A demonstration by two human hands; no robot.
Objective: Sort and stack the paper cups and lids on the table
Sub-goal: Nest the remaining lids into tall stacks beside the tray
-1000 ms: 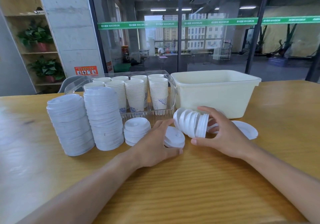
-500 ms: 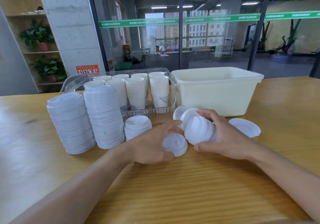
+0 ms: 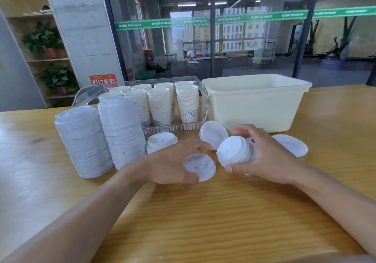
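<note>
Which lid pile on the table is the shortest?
The short lid stack just in front of the clear tray; the two tall lid stacks to its left tower over it.

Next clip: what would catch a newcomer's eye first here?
Two tall stacks of white plastic lids stand at the left on the wooden table. At centre, the right hand holds a short sideways stack of white lids, while the left hand pinches a single white lid.
</note>
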